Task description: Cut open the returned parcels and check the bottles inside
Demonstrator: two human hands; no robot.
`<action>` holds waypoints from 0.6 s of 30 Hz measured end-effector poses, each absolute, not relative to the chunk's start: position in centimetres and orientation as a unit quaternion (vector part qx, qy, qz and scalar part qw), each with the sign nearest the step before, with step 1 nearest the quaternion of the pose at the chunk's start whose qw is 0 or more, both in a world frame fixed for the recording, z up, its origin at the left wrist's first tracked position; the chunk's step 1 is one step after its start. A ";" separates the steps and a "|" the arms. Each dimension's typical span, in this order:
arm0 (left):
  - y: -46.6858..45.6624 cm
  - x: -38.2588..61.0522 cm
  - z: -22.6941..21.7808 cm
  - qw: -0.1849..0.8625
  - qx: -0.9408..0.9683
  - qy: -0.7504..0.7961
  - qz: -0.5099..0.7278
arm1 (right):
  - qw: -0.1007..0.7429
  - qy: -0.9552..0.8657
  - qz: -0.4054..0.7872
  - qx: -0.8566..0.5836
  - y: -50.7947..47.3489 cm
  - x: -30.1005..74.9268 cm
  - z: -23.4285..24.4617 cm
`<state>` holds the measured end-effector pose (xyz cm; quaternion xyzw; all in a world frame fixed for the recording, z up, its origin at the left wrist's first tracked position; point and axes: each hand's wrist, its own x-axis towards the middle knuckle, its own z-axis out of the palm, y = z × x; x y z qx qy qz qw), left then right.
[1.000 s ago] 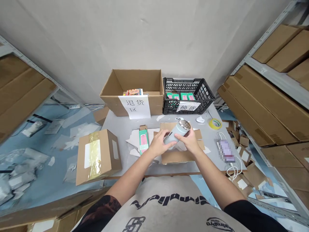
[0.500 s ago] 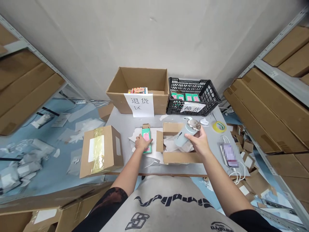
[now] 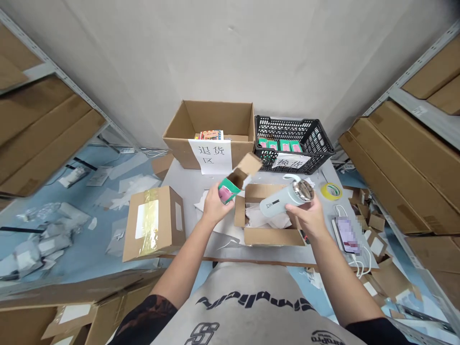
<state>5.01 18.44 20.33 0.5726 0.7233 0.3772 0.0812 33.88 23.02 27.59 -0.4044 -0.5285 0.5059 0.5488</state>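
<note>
My right hand is closed round a pale blue bottle with a shiny metal cap, held tilted above a small open cardboard box with white paper in it. My left hand grips a green product box with a pink picture, lifted off the table, its brown end flap open and pointing toward the bottle. The two held things are a short gap apart.
At the back stand a large open carton with a paper sign and a black plastic crate holding green boxes. A taped parcel sits left, a tape roll and a phone with cable right. Shelves of cartons flank both sides.
My left hand left the bottle, reached the green box lying on the table and raised it, flap open. My right hand kept the bottle and shifted it slightly right.
</note>
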 end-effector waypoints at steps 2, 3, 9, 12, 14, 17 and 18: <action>18.3 6.5 22.2 0.082 0.618 0.659 0.420 | 0.581 -0.520 0.485 -0.396 22.9 34.8 29.4; 18.3 7.2 22.9 0.086 0.637 0.630 0.435 | 0.600 -0.516 0.474 -0.386 22.7 35.5 30.5; 17.8 10.7 24.4 0.133 0.692 0.536 0.466 | 0.660 -0.522 0.424 -0.333 20.7 39.5 36.9; 18.0 11.8 24.5 0.148 0.683 0.543 0.465 | 0.666 -0.531 0.403 -0.335 19.3 40.5 38.9; 18.3 12.4 24.5 0.162 0.675 0.547 0.468 | 0.674 -0.528 0.392 -0.336 18.4 40.2 39.7; 18.8 13.3 24.2 0.186 0.661 0.551 0.474 | 0.683 -0.522 0.377 -0.346 17.5 38.8 40.3; 18.9 13.6 24.1 0.194 0.657 0.551 0.477 | 0.683 -0.521 0.373 -0.351 17.5 38.2 40.3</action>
